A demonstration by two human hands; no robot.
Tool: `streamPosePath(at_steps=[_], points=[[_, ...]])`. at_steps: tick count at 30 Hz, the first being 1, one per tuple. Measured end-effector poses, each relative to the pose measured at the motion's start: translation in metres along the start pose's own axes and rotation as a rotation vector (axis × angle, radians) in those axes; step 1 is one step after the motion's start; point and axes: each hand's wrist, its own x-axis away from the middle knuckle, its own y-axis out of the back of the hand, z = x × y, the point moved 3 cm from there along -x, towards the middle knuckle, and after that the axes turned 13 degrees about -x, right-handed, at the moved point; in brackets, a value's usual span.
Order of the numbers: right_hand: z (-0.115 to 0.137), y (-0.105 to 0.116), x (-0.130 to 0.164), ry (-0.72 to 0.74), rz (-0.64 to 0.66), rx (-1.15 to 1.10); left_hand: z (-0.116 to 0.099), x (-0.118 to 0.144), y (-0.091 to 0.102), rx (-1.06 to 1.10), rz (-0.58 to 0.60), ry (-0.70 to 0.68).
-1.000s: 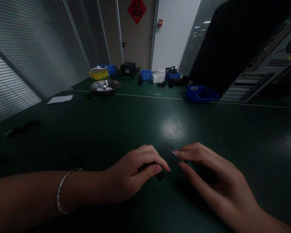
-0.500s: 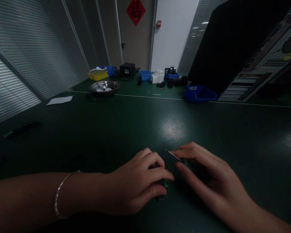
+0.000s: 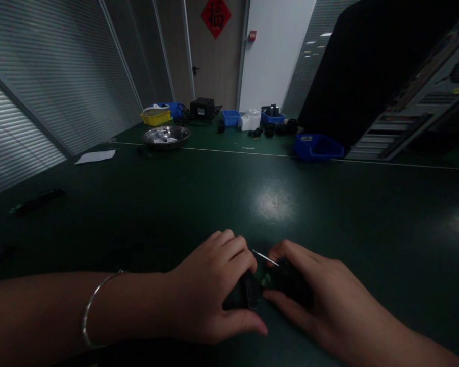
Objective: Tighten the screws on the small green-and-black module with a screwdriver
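Note:
My left hand, with a thin bracelet on its wrist, is curled around a small dark part on the green table mat. My right hand meets it from the right and grips the same dark part, which shows a bit of green. A thin metal strip sticks out up and to the left between my right fingers. The light is dim and most of the part is hidden by my fingers.
At the far edge stand a steel bowl, a yellow bin, several blue bins, a black box and a white object. A paper sheet and a dark tool lie left. A tilted computer case stands right.
Both hands have drawn closer to me and together. My right hand, earlier flat beside the left, has curled onto the dark part with the metal strip.

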Motion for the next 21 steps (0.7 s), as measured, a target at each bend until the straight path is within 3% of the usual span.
streamPosePath(at_steps=[5,9,15,21], points=[[0.001,-0.002,0.001,0.026,0.01,0.012,0.001,0.001,0.0,0.057,-0.003,-0.01],[0.002,0.002,0.0,0.054,-0.045,-0.036,0.007,0.003,-0.002,0.229,-0.067,0.081],[0.013,0.009,0.004,0.302,-0.244,-0.114,0.011,0.006,-0.005,0.492,-0.133,0.119],[0.018,0.003,0.008,0.428,-0.269,-0.171,0.01,0.008,-0.01,0.543,-0.126,0.123]])
